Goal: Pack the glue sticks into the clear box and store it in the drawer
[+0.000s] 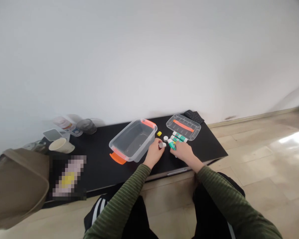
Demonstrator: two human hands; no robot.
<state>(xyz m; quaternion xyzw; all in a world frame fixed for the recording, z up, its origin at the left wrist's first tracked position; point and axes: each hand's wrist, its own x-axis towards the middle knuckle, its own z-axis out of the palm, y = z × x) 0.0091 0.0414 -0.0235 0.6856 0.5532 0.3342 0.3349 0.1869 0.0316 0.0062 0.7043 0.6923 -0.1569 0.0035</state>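
In my left hand (pixel 154 152), the fingers are closed around a small white cylindrical piece (pixel 164 145) with a greyish round end. My right hand (pixel 183 153) grips a green-and-white glue stick (pixel 171 144), tilted, its top end pointing up and left. Two more glue sticks (pixel 180 136) of the same colours lie side by side just beyond the right hand. A round white cap (pixel 165 138) rests between the hands, a little farther off. Beyond it is a small yellow piece (pixel 159 133). My fingers partly hide what they hold.
Left of my hands stands an open clear plastic box (pixel 134 158) with orange latches. Its clear lid (pixel 194 134) with an orange handle lies behind the sticks, near a dark dotted cloth (pixel 194 116). Farther left are a paper cup (pixel 61 146), a bottle (pixel 67 126) and a brown bag (pixel 20 186).
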